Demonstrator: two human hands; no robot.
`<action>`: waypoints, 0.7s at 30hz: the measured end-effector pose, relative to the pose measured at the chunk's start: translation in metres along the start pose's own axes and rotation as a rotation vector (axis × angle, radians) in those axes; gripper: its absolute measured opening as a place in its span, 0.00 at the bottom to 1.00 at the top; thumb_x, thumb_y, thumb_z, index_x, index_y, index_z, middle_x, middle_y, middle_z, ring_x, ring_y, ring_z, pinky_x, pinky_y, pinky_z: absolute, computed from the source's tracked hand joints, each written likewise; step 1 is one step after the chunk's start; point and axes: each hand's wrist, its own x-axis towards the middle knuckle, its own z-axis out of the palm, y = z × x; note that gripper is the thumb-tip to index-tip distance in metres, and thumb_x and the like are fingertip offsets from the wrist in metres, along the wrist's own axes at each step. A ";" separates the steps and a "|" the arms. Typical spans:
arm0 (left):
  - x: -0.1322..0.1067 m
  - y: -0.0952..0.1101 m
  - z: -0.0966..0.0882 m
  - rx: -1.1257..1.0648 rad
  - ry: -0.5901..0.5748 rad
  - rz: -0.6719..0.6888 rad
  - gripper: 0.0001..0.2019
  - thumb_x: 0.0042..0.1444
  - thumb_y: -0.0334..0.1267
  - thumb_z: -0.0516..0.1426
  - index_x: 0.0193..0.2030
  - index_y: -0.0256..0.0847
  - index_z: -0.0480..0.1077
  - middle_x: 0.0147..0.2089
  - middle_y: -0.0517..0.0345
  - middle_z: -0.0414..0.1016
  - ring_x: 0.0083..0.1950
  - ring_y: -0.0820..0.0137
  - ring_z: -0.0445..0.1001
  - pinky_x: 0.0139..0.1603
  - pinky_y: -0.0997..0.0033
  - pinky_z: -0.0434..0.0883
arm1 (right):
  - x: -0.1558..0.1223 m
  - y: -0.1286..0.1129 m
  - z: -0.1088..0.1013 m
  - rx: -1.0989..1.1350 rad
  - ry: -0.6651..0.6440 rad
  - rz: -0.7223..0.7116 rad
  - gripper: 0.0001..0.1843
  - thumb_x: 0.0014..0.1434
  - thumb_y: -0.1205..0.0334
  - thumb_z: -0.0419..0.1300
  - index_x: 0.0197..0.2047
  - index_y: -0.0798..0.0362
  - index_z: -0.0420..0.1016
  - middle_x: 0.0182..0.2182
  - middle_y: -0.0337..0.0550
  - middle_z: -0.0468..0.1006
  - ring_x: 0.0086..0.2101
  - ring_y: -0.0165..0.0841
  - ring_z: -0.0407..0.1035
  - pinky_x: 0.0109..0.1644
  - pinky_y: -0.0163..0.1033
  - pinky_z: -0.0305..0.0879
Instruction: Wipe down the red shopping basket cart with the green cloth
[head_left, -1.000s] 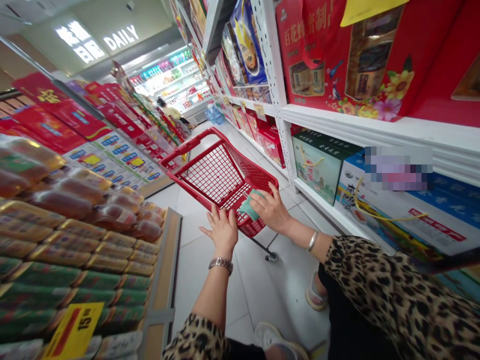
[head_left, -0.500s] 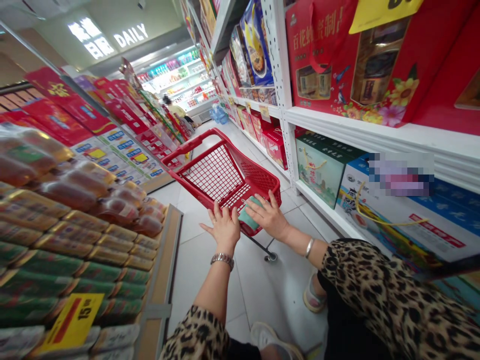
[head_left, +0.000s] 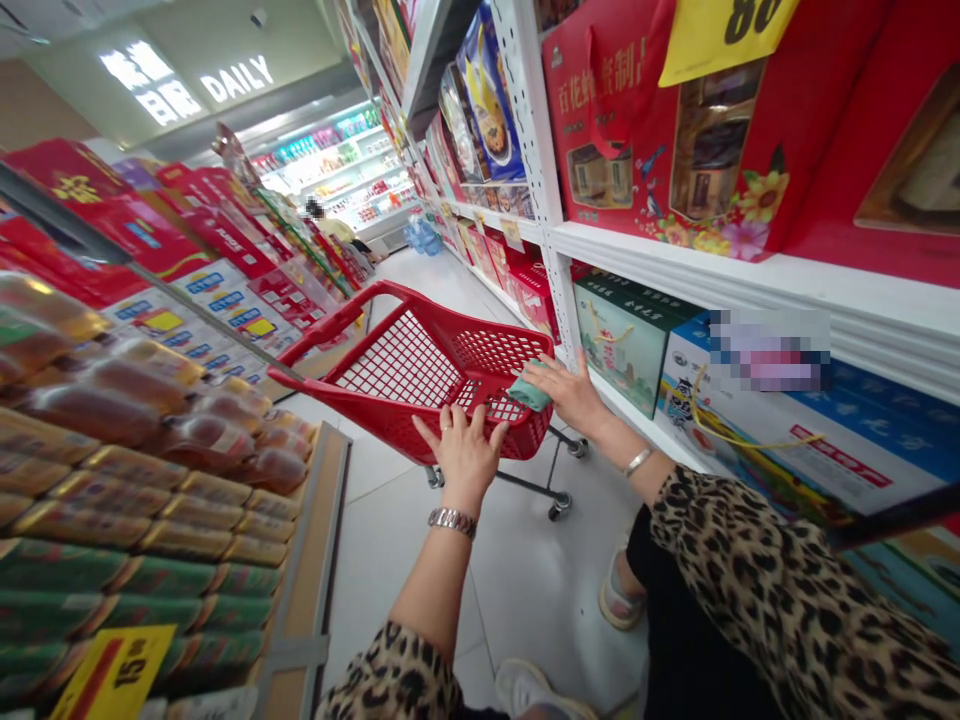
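Nearest on my feed are my leopard-print sleeves (head_left: 750,570). L hand (head_left: 461,450), w/ metal wristwatch (head_left: 452,522), rises at approx 12 o'clock, palm fwd, fingers spread, tips at the near rim of the red wire shopping cart (head_left: 405,375); looks released, not clenched. R hand (head_left: 570,395), w/ silver bangle (head_left: 639,462), reaches in from approx 2 o'clock, arm extended, fingers stretched out. Teal item (head_left: 529,392), poss. folded cloth or a packet, sits at the cart's rim right by R hand, so R is the nearer hand; can't tell if it's gripped or only pressed. Item's long axis is unclear. Cart's long axis runs away from me to approx 11 o'clock, red handle (head_left: 322,335) at far end, wheel (head_left: 559,505) on white tile floor (head_left: 397,570). At 9 o'clock: wrapped packs (head_left: 150,420) on a display w/ yellow price tag (head_left: 112,672). At 2–3 o'clock: white shelves (head_left: 600,240) w/ green gift box (head_left: 622,340) and red gift bag (head_left: 660,130). Far off at 11 o'clock: another person (head_left: 326,225) by lit shelving (head_left: 334,170).
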 end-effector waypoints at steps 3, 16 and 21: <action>0.005 0.009 -0.001 0.040 -0.006 0.008 0.28 0.66 0.58 0.50 0.66 0.50 0.71 0.60 0.42 0.75 0.67 0.45 0.66 0.74 0.28 0.42 | 0.000 -0.004 0.000 0.001 -0.018 0.056 0.28 0.66 0.76 0.50 0.62 0.47 0.76 0.63 0.49 0.75 0.66 0.47 0.65 0.73 0.76 0.38; -0.004 -0.017 0.000 -0.077 0.015 0.042 0.31 0.67 0.47 0.52 0.76 0.51 0.57 0.69 0.46 0.69 0.71 0.53 0.64 0.77 0.36 0.39 | -0.013 -0.029 0.019 0.031 0.046 0.093 0.28 0.64 0.77 0.50 0.61 0.48 0.76 0.63 0.49 0.75 0.65 0.47 0.65 0.72 0.72 0.47; -0.005 -0.095 -0.016 0.011 0.123 -0.037 0.30 0.66 0.48 0.52 0.74 0.44 0.61 0.74 0.45 0.63 0.77 0.55 0.55 0.79 0.42 0.32 | 0.001 -0.014 0.020 0.052 0.056 0.142 0.25 0.65 0.76 0.50 0.57 0.46 0.79 0.63 0.46 0.76 0.65 0.49 0.64 0.72 0.78 0.40</action>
